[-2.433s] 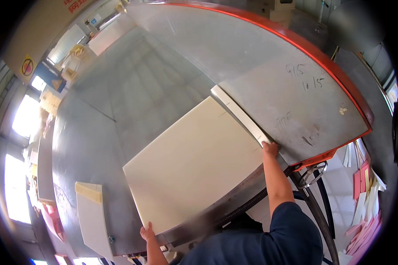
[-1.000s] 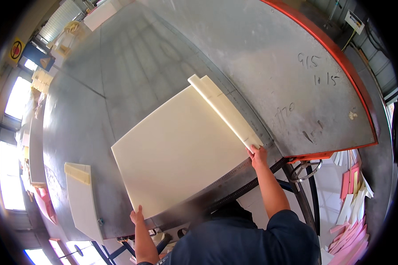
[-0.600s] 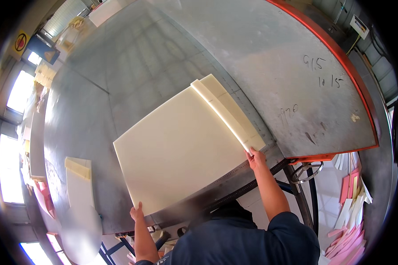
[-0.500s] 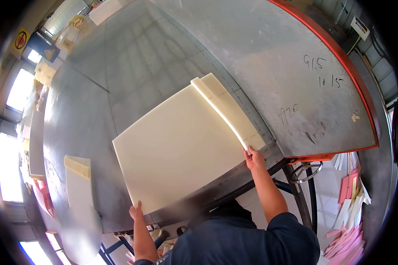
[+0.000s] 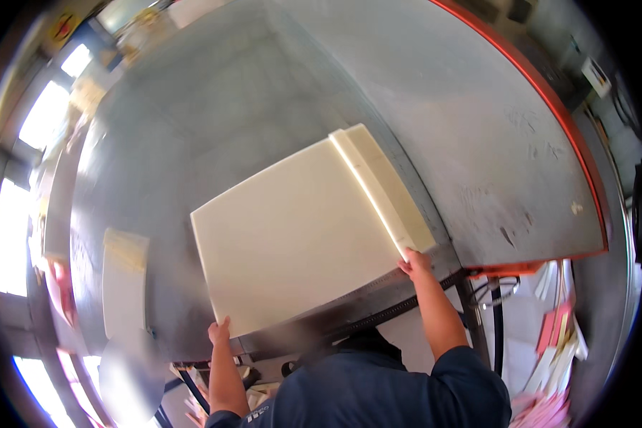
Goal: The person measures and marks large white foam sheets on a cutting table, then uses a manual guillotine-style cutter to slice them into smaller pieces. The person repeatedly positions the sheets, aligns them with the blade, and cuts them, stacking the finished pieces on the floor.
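Sheet part-hidden under strip, panel writing v. blurry, wht board btm behind pale blob

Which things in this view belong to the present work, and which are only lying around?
In hand:
large cream sheet, left hand at one corner
narrow cream strip, right hand at near end

Seemingly just lying about:
pale board at left
pink and white scraps, lower right

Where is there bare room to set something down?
Bare grey table lies beyond the cream sheet, and between the sheet and the white board at left. The red-edged panel at right also has open surface. Crowded: the sheet's near side, left hand at one corner, right hand on the narrow strip.
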`<state>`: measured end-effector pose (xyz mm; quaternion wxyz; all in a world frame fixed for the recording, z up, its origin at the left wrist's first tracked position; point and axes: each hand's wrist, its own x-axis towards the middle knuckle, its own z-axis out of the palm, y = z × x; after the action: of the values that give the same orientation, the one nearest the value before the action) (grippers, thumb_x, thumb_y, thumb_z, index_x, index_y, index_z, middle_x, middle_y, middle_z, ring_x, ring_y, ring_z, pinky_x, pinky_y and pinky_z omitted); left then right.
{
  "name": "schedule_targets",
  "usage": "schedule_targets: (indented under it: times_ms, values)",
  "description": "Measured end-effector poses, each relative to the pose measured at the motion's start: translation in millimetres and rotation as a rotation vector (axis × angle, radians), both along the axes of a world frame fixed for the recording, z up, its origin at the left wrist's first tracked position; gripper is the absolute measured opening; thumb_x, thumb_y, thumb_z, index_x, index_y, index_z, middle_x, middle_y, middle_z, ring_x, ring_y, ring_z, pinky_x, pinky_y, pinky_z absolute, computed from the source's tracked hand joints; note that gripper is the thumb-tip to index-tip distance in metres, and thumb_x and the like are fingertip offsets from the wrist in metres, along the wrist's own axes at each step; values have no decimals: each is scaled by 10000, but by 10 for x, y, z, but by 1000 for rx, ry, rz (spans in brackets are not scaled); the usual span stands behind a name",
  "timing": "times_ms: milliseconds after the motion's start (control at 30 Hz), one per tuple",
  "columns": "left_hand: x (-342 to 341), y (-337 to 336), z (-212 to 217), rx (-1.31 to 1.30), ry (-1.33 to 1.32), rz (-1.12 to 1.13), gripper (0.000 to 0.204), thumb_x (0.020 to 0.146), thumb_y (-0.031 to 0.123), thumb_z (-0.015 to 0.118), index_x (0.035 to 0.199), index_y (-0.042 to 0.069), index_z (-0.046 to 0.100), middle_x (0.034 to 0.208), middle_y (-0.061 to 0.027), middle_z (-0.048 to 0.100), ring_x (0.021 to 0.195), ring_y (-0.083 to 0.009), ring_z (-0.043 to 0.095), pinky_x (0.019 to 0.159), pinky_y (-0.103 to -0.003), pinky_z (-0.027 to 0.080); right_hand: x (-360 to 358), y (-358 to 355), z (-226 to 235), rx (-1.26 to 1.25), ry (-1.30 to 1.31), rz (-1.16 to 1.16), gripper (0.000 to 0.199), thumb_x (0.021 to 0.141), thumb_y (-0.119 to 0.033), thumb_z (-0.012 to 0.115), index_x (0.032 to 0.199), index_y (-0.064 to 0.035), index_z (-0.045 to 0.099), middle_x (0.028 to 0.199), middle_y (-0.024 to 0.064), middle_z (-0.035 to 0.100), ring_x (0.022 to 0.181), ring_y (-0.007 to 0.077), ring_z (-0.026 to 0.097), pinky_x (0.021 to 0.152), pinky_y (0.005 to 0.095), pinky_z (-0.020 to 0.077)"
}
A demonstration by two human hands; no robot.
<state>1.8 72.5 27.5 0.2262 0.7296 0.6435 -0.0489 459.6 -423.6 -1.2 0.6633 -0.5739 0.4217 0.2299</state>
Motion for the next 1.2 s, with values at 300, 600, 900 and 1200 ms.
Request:
schedule_targets:
  times_ms: [300,600,900,1200]
  values:
    - [-152,214,485,66,16,195,408,772,420,701,1026,103,662,1074,-111,657,1081,-280,606,900,-406,493,-271,-298,788,-396,-322,259,217,851,-235,617,914,-27,626,758,76,637,630,166,615,507,258,492]
    - [-1574,1312,-14,358,-326,532,268,823,261,687,986,71,591,1037,-144,601,979,-321,592,828,-436,487,-1131,2746,364,-87,-346,621,180,860,-124,561,688,-79,533,607,32,511,524,126,498,446,251,407]
    - [-2557,3011,-105,832,-251,522,645,744,338,770,1296,115,523,1393,-138,456,1279,-367,413,1073,-456,332,-3124,7763,574,378,-117,1246,691,885,-295,700,1353,103,383,1358,271,447,1224,348,510,974,389,493]
    - [-2627,3544,-500,800,-255,406,544,784,267,722,1272,130,525,1365,-124,470,1283,-327,425,1100,-522,291,-3893,10265,88,209,-71,1033,677,798,-450,761,1300,-95,478,1196,148,565,1086,276,561,1000,403,442]
